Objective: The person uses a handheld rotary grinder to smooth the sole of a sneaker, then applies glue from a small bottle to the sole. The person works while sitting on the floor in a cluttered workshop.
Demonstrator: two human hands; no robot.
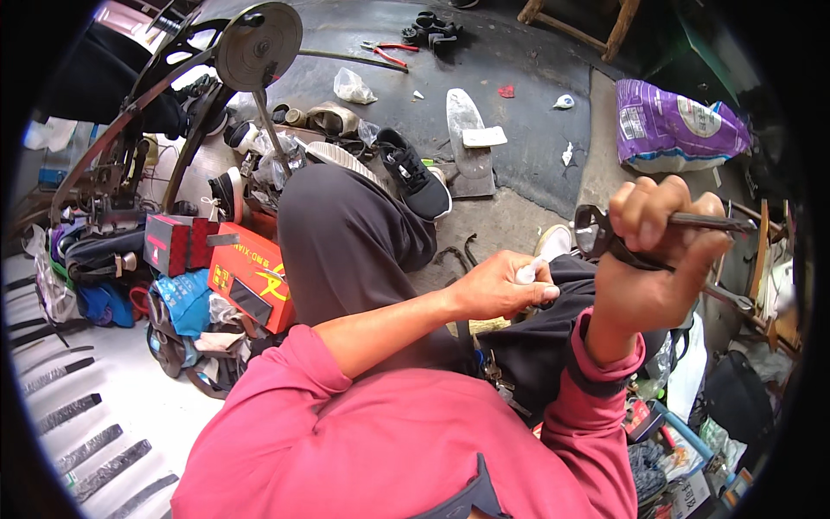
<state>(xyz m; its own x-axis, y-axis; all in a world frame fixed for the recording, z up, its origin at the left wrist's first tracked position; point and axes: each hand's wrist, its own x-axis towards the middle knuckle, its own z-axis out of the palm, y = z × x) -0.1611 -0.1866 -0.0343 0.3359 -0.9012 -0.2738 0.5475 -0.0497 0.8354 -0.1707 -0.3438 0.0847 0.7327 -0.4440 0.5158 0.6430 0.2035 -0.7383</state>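
My right hand is raised at the right, fingers wrapped round dark metal pincers. Their broad jaws point left, and the two handles stick out past the hand on its other side. In front of my lap, my left hand is closed on a small white piece, mostly covered by the fingers, so its kind is unclear. Beneath the hands are my dark trousers. Beyond my left knee lies a black shoe with a white sole.
A foot-shaped metal stand and red-handled pliers are on the floor ahead. A machine with a round wheel rises at the left, near an orange-red box. A purple sack lies at the far right.
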